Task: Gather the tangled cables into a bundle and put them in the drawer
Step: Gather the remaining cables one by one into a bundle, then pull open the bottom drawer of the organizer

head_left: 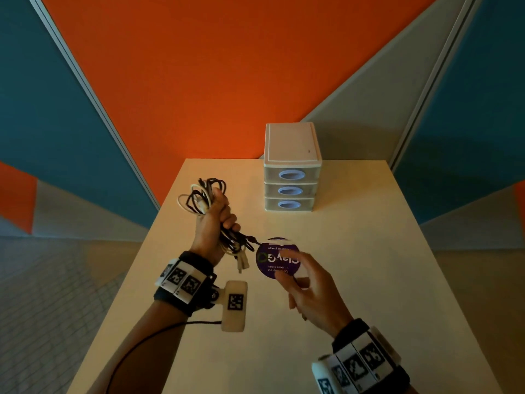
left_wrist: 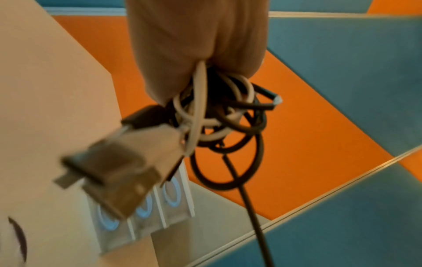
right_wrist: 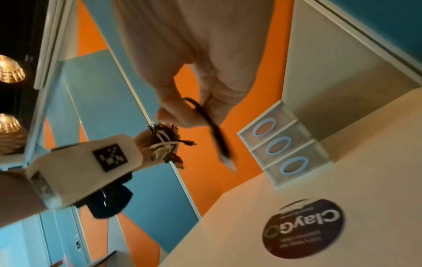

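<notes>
Nearest the viewer, the right hand [head_left: 308, 291] hovers over the near middle of the table [head_left: 369, 280]; in the head view it looks relaxed, but the right-wrist view shows its thumb and a finger pinching a loose black cable end [right_wrist: 213, 129], so it is grasping that one strand, whose connector tip hangs free. Just beyond its fingers a round purple sticker [head_left: 270, 258] lies flat on the tabletop. To the left and a little farther, the left hand [head_left: 216, 223] is clenched around the cable bundle [head_left: 203, 199]; black and white loops fan out above the fist on its far side, while plugs and short tails dangle below it toward the sticker; the whole bundle is held up off the table. Farthest, at the far middle-right, stands the white drawer unit [head_left: 291, 166], three drawers with oval blue handles, all closed so far as the pictures show.

The gathering looks nearly done; the loose strand is, I judge, the last to be folded in. The risks: the springy loops may slide out of the fist if the grip slackens; dangling plugs may snag on a drawer front or hang over its edge and block closing; both hands are occupied, so opening a drawer means freeing the right one, and the light-looking unit might shift when pulled.
</notes>
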